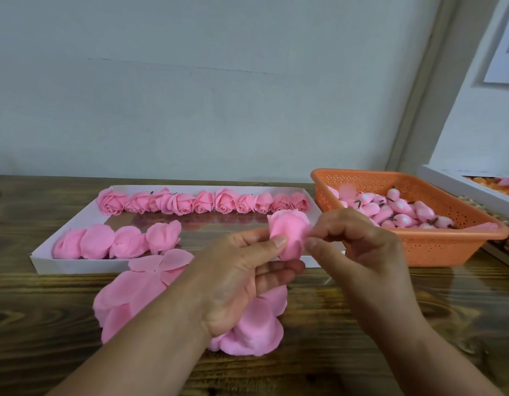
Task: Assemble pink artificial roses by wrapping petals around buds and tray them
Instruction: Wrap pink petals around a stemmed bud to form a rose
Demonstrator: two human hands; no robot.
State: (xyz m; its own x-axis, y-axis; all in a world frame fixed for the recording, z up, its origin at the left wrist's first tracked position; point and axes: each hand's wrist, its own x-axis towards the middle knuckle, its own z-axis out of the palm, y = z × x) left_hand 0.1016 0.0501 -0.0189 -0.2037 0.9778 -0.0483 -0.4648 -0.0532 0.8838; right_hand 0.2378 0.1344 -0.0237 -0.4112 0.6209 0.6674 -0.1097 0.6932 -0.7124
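— The rose (289, 238): we pinch it in our left hand (241, 281), thumb curled across its front, while our right hand (359, 252) nips the petal edge, above the tabletop (390, 324).
— It looks light, soft and crushable, so we should hold low, near the base.
— It is matte pink, its petals cupped around the bud, just before the tray (76, 265) with its finished roses (201, 202).

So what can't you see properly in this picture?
- Head view: the bud inside the rose is hidden by its petals, the left hand and the right hand.
- The loose petals on the table are partly covered by the left hand and forearm.
- The white box at far right is cut off by the picture's edge.
- The buds deep in the orange basket are hidden by its wall.
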